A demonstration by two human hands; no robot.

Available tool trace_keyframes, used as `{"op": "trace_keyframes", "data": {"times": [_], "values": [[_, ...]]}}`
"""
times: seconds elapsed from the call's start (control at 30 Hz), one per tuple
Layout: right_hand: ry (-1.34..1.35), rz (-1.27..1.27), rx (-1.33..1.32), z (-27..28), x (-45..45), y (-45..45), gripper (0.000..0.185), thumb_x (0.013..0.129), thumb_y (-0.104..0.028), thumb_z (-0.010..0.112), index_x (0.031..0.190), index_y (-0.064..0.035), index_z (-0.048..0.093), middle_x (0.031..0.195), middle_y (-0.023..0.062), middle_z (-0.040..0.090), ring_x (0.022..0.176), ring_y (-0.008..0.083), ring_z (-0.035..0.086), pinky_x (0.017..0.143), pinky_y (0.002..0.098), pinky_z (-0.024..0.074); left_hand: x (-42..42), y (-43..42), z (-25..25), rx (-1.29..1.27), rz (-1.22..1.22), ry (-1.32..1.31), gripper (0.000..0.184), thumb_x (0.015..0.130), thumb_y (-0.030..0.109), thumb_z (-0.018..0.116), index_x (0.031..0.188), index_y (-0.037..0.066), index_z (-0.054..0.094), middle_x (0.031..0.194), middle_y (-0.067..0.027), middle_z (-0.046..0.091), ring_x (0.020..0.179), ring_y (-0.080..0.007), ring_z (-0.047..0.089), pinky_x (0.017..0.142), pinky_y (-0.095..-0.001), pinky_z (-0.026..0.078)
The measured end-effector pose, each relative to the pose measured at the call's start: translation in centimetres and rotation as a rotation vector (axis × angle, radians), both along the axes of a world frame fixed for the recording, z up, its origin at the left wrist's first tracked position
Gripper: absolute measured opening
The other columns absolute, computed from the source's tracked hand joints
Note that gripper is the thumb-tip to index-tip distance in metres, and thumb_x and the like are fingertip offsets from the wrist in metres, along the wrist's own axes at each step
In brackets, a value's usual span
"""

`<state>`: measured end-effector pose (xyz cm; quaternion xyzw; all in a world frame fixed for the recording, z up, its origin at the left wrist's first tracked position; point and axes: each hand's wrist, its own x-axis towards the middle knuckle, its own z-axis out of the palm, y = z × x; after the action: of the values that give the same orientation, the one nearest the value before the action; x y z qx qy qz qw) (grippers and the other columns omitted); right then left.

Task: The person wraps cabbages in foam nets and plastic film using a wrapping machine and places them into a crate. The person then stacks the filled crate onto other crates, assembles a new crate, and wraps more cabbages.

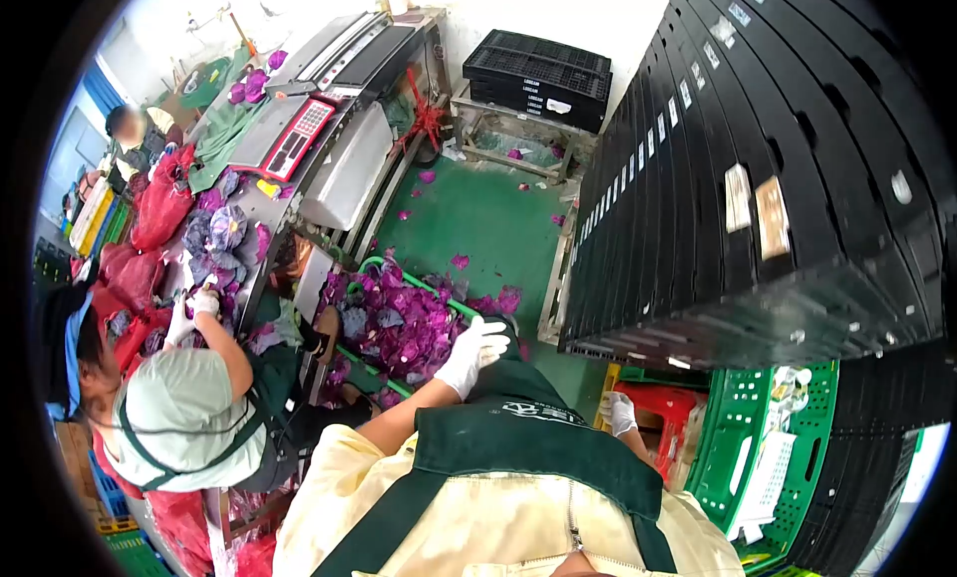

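Note:
My left hand (473, 357), in a white glove, rests at the front of the dark green apron (528, 428), over my thigh. Its fingers are stretched out and hold nothing. Just beyond it is a green-rimmed container (409, 318) full of purple cabbage leaves (389, 328). My right hand (618, 412), also gloved in white, hangs low at my right side beside a red plastic stool (668, 413). Its fingers are partly hidden, and what they hold, if anything, cannot be made out.
A co-worker (189, 408) handles cabbages at the table on the left; another person (140, 144) is farther back. A machine with a red keypad (299, 139) stands ahead. Tall black crates (738, 198) and a green crate (718, 447) are on the right.

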<state>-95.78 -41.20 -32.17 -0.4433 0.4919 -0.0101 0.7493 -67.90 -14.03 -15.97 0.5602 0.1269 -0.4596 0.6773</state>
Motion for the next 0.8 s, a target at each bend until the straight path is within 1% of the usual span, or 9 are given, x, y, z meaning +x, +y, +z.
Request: {"op": "trace_keyframes", "data": {"times": [0.07, 0.23, 0.33, 0.4, 0.47, 0.53, 0.6, 0.63, 0.8], "values": [[-0.059, -0.061, 0.116, -1.7, 0.7, -0.8, 0.018, 0.093, -0.024, 0.052, 0.096, -0.0076, 0.059, 0.074, 0.0059, 0.057, 0.060, 0.0173, 0.056, 0.046, 0.0281, 0.0416, 2.0, -3.4, 0.5, 0.005, -0.079, -0.035, 0.054, 0.099, 0.051, 0.029, 0.108, 0.014, 0.066, 0.086, -0.0022, 0.068, 0.073, -0.0123, 0.061, 0.068, -0.0279, 0.046], [0.091, 0.010, 0.113, -4.1, 5.9, -2.1, 0.019, 0.092, -0.024, 0.053, 0.095, -0.0067, 0.060, 0.076, 0.0073, 0.059, 0.062, 0.0185, 0.057, 0.049, 0.0293, 0.0428, 11.7, -11.2, 0.1, 0.082, -0.242, -0.092, 0.053, 0.098, 0.053, 0.030, 0.109, 0.013, 0.062, 0.088, -0.0031, 0.067, 0.074, -0.0125, 0.060, 0.074, -0.0314, 0.045], [0.142, 0.030, 0.093, -5.2, 12.2, -3.3, 0.019, 0.091, -0.023, 0.053, 0.095, -0.0062, 0.060, 0.076, 0.0081, 0.060, 0.064, 0.0193, 0.058, 0.051, 0.0300, 0.0435, 19.2, -15.9, -0.2, 0.084, -0.377, -0.078, 0.057, 0.099, 0.053, 0.026, 0.114, 0.011, 0.061, 0.098, -0.0065, 0.067, 0.081, -0.0138, 0.059, 0.077, -0.0335, 0.046], [0.170, 0.018, 0.074, -5.6, 17.9, -4.8, 0.019, 0.091, -0.023, 0.054, 0.094, -0.0059, 0.061, 0.077, 0.0086, 0.061, 0.065, 0.0198, 0.059, 0.052, 0.0305, 0.0440, 25.1, -18.8, -1.7, 0.047, -0.481, -0.063, 0.059, 0.099, 0.053, 0.024, 0.118, 0.010, 0.060, 0.103, -0.0074, 0.066, 0.084, -0.0147, 0.059, 0.078, -0.0342, 0.046], [0.202, -0.027, 0.058, -5.4, 23.7, -6.0, 0.019, 0.090, -0.023, 0.054, 0.094, -0.0055, 0.061, 0.077, 0.0092, 0.061, 0.066, 0.0203, 0.059, 0.053, 0.0310, 0.0444, 31.9, -21.8, -1.5, 0.065, -0.554, -0.009, 0.062, 0.098, 0.055, 0.023, 0.118, 0.010, 0.060, 0.099, -0.0069, 0.067, 0.085, -0.0158, 0.060, 0.081, -0.0341, 0.047], [0.240, -0.075, 0.050, -5.0, 29.0, -6.6, 0.019, 0.090, -0.023, 0.055, 0.093, -0.0052, 0.062, 0.078, 0.0097, 0.062, 0.067, 0.0208, 0.060, 0.054, 0.0315, 0.0449, 38.5, -22.9, -1.7, 0.143, -0.544, 0.034, 0.063, 0.099, 0.055, 0.022, 0.119, 0.008, 0.059, 0.097, -0.0060, 0.065, 0.085, -0.0153, 0.060, 0.083, -0.0341, 0.048], [0.265, -0.124, 0.043, -3.9, 34.2, -6.9, 0.019, 0.089, -0.022, 0.055, 0.093, -0.0048, 0.062, 0.078, 0.0103, 0.062, 0.068, 0.0213, 0.060, 0.055, 0.0319, 0.0454, 45.7, -24.7, 1.0, 0.061, -0.444, -0.068, 0.063, 0.099, 0.055, 0.022, 0.119, 0.009, 0.059, 0.096, -0.0068, 0.065, 0.081, -0.0163, 0.060, 0.081, -0.0335, 0.048], [0.271, -0.135, 0.043, -3.2, 36.8, -7.2, 0.019, 0.089, -0.022, 0.055, 0.093, -0.0047, 0.062, 0.079, 0.0106, 0.063, 0.068, 0.0215, 0.061, 0.056, 0.0322, 0.0456, 49.4, -25.7, 2.0, 0.061, -0.405, -0.047, 0.063, 0.098, 0.056, 0.023, 0.119, 0.009, 0.060, 0.094, -0.0069, 0.066, 0.078, -0.0165, 0.060, 0.079, -0.0333, 0.049], [0.272, -0.120, -0.004, -1.3, 48.9, -10.3, 0.020, 0.088, -0.022, 0.056, 0.092, -0.0038, 0.063, 0.080, 0.0119, 0.064, 0.071, 0.0228, 0.062, 0.059, 0.0334, 0.0468, 62.8, -28.5, 4.0, -0.028, -0.315, -0.091, 0.059, 0.099, 0.055, 0.025, 0.116, 0.011, 0.061, 0.091, -0.0027, 0.066, 0.078, -0.0132, 0.060, 0.076, -0.0292, 0.047]]}}
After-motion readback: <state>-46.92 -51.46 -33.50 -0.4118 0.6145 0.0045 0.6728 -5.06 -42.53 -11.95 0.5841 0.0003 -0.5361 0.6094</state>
